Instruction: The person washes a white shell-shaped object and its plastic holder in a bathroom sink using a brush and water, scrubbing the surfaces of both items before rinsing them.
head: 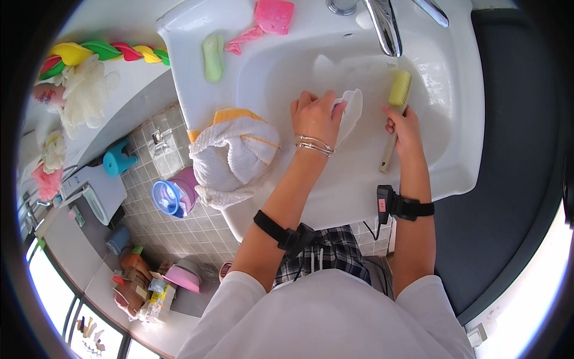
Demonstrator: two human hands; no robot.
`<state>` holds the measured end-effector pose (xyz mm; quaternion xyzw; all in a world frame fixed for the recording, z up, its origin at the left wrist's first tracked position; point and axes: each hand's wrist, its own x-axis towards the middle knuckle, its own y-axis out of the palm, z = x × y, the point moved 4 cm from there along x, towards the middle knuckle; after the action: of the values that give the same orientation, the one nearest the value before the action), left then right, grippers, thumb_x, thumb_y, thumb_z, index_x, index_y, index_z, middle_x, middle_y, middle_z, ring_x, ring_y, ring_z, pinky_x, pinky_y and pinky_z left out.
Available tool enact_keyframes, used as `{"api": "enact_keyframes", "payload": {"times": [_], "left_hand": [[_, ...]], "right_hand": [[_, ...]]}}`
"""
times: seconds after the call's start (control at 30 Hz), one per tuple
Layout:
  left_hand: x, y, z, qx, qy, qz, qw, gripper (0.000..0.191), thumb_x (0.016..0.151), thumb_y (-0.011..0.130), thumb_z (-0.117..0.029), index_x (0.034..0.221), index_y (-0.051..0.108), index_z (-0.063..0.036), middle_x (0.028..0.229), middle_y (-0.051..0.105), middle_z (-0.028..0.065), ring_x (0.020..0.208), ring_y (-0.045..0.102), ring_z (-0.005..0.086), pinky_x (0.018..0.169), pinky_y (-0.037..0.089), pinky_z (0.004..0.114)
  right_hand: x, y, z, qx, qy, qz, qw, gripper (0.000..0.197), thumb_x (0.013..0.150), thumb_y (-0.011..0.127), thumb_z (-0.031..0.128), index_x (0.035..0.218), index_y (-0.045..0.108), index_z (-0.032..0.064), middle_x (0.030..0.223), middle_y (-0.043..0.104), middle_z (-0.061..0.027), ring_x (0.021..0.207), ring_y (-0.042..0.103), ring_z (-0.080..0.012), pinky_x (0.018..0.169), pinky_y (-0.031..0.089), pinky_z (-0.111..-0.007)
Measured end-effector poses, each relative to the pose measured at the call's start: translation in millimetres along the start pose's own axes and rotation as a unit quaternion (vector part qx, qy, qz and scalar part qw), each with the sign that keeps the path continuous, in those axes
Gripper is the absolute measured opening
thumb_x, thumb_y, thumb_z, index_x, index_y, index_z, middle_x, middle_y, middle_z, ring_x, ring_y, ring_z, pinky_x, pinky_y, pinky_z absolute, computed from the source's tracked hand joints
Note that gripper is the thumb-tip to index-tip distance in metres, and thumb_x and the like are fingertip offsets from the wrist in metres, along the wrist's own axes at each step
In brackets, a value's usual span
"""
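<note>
Over the basin of a white ceramic sink (287,94), my left hand (316,116) grips the edge of a thin, whitish, translucent piece (352,112), whose kind I cannot tell. My right hand (403,128) is closed around the handle of a scrubbing brush (399,92) with yellow-green bristles, its head pointing up toward the chrome faucet (385,29). Cloudy water lies in the basin. A crumpled white towel (233,157) with a yellow border rests on the sink's left edge.
A green soap bar (213,58) and a pink packet (274,17) lie on the sink's upper left rim. Mesh bath puffs (85,94) hang at the left. On the tiled floor are a purple bin (186,184) and a blue stool (119,158). A dark countertop (506,148) adjoins the right side.
</note>
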<state>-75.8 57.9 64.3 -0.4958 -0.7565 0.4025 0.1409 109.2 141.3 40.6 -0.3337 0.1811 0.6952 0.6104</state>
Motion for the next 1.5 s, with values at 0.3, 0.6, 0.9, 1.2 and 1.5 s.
{"api": "enact_keyframes", "payload": {"times": [0.3, 0.6, 0.9, 1.2, 1.5], "left_hand": [[57, 20, -13, 0.098, 0.229, -0.093, 0.964, 0.020, 0.069, 0.076, -0.025, 0.074, 0.062, -0.0106, 0.101, 0.058, 0.0085, 0.098, 0.052, 0.0278, 0.091, 0.035, 0.044], [43, 33, 6, -0.123, 0.025, 0.137, 0.983, 0.055, 0.068, 0.078, -0.015, 0.114, 0.050, -0.0038, 0.090, 0.058, 0.0082, 0.086, 0.059, 0.0205, 0.075, 0.048, 0.032], [25, 7, -11, -0.428, -0.050, 0.189, 0.883, 0.039, 0.083, 0.065, -0.008, 0.120, 0.055, -0.0009, 0.089, 0.057, 0.0023, 0.072, 0.055, 0.0065, 0.063, 0.047, 0.019], [18, -11, -36, -0.496, -0.056, 0.182, 0.847, 0.031, 0.094, 0.050, -0.019, 0.118, 0.055, 0.0005, 0.091, 0.058, -0.0005, 0.074, 0.047, 0.0057, 0.068, 0.040, 0.021], [17, 6, -25, -0.545, -0.181, 0.159, 0.803, 0.033, 0.093, 0.050, -0.018, 0.122, 0.051, -0.0023, 0.096, 0.062, 0.0026, 0.088, 0.055, 0.0097, 0.068, 0.047, 0.025]], "right_hand": [[11, 2, -24, -0.018, -0.022, -0.068, 0.997, 0.039, 0.083, 0.061, 0.020, 0.116, 0.052, 0.0018, 0.099, 0.057, -0.0046, 0.092, 0.052, -0.0158, 0.081, 0.042, -0.030], [7, 24, -16, 0.172, 0.028, 0.121, 0.977, 0.053, 0.076, 0.069, 0.010, 0.122, 0.044, -0.0003, 0.115, 0.057, -0.0111, 0.108, 0.054, -0.0210, 0.090, 0.043, -0.034], [-29, 9, -1, 0.215, 0.054, 0.066, 0.973, 0.034, 0.082, 0.064, 0.010, 0.112, 0.051, 0.0032, 0.106, 0.059, -0.0068, 0.092, 0.059, -0.0152, 0.078, 0.049, -0.031], [-31, -9, -7, 0.232, 0.041, -0.013, 0.972, 0.018, 0.089, 0.052, 0.008, 0.106, 0.052, 0.0019, 0.097, 0.055, -0.0044, 0.081, 0.056, -0.0124, 0.073, 0.050, -0.030], [-56, -21, 17, -0.103, -0.136, -0.124, 0.978, 0.046, 0.091, 0.047, 0.011, 0.135, 0.036, 0.0040, 0.100, 0.055, -0.0112, 0.080, 0.057, -0.0189, 0.078, 0.048, -0.032]]}}
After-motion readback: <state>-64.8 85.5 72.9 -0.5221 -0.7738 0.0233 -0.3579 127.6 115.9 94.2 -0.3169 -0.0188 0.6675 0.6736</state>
